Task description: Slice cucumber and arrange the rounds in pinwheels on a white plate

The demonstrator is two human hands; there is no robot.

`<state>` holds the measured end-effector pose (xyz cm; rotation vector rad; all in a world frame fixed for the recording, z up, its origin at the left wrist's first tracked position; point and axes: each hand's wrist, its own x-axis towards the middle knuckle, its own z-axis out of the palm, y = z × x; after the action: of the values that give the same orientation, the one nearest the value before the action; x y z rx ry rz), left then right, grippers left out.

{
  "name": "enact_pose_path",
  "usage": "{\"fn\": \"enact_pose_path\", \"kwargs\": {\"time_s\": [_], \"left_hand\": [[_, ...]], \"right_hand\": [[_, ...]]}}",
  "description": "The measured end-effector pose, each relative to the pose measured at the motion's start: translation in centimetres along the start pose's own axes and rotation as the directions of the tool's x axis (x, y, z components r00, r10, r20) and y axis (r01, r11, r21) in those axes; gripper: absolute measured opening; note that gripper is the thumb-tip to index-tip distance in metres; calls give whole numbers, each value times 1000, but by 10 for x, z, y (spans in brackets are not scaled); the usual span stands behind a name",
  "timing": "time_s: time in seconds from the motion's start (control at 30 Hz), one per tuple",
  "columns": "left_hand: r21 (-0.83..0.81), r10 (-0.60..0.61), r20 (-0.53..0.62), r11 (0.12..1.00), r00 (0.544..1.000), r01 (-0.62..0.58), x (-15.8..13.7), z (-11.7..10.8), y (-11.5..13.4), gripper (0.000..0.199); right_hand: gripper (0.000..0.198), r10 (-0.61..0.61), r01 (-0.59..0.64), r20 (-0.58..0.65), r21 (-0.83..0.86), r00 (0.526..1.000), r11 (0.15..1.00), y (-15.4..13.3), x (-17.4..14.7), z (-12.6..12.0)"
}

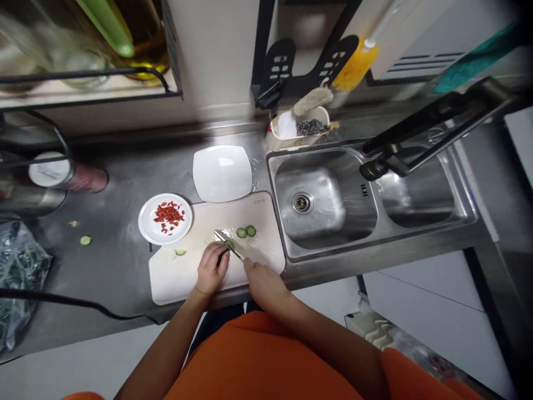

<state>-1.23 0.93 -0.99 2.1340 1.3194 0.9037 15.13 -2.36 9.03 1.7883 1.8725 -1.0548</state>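
My right hand (263, 282) is closed round the handle of a knife (221, 237), its blade slanting up and left over the white cutting board (187, 278). Just left of the blade, my left hand (211, 268) has its fingers curled over a dark green cucumber (223, 256), which they mostly cover. A cut round shows by the blade. Right of the knife lie more cucumber slices (245, 231), slightly overlapping. Pale green end pieces (180, 253) rest on the board's left part.
A white plate (145, 225) of red goji-like berries overlaps the board's upper left corner. Behind the board stands a square white dish (222, 172). The steel sink (328, 239) and black faucet (400, 161) are to the right. A plastic bag of greens (20, 272) lies far left.
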Motion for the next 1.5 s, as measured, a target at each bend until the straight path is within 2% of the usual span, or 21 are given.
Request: {"fn": "enact_pose_path", "kwargs": {"time_s": [0.23,0.5,0.6,0.67,0.73,0.83,0.87,0.93,1.0,1.07,1.17,1.23,1.27,1.3,1.33,1.37,1.4,1.43,1.5], "left_hand": [[-10,9,4,1000,1000,-8,0,0,-2,18],[4,7,41,1000,999,-8,-2,2,-3,21],[20,14,33,1000,999,-14,-3,-5,1,20],[72,-35,-33,997,999,37,-5,-18,0,20],[164,-146,-179,971,973,175,-8,-35,-7,21],[248,-329,-422,855,845,456,-13,-61,-25,25],[251,-371,-470,814,801,525,-14,-68,-32,27],[239,-430,-496,767,754,595,-16,-74,-45,30],[217,-455,-499,758,737,615,-18,-75,-53,32],[200,-452,-497,771,741,605,-19,-74,-56,33],[234,-375,-488,814,788,532,-18,-75,-46,36],[291,-271,-425,863,864,413,-13,-74,-30,38],[306,-210,-345,896,915,321,-9,-73,-19,40],[287,-145,-220,935,965,206,-6,-70,-7,40],[240,-74,-56,967,996,85,-2,-65,6,40],[180,4,121,983,993,-26,2,-60,18,42],[133,71,255,985,964,-107,6,-54,29,44],[101,118,344,982,932,-162,9,-47,38,46],[62,164,416,976,894,-207,13,-36,50,45]], "right_hand": [[32,-19,21,-38,51,999,998,-9,22,-1],[33,-15,18,-38,70,999,997,-6,21,-1],[34,-4,5,-45,29,999,1000,2,15,-2],[36,11,-11,-40,-2,999,1000,9,9,-3],[38,8,-9,-45,-32,999,999,16,1,-4],[36,-48,42,-82,-74,996,996,25,-11,-7],[35,-72,64,-96,-83,993,994,27,-13,-8],[33,-107,95,-126,-99,986,991,30,-17,-9],[33,-116,100,-144,-115,983,988,32,-18,-9],[34,-112,94,-151,-127,982,988,33,-18,-9],[33,-116,94,-163,-139,980,986,36,-17,-9],[32,-128,101,-182,-155,975,983,37,-17,-9],[32,-138,107,-187,-163,973,981,37,-17,-10],[32,-146,114,-187,-169,972,979,38,-18,-10],[32,-153,121,-181,-174,972,977,38,-18,-11],[31,-159,128,-172,-179,972,976,38,-18,-11],[31,-162,131,-164,-185,973,974,37,-19,-12],[31,-165,133,-160,-194,973,972,37,-19,-12],[31,-175,137,-165,-218,971,966,37,-21,-13]]}}
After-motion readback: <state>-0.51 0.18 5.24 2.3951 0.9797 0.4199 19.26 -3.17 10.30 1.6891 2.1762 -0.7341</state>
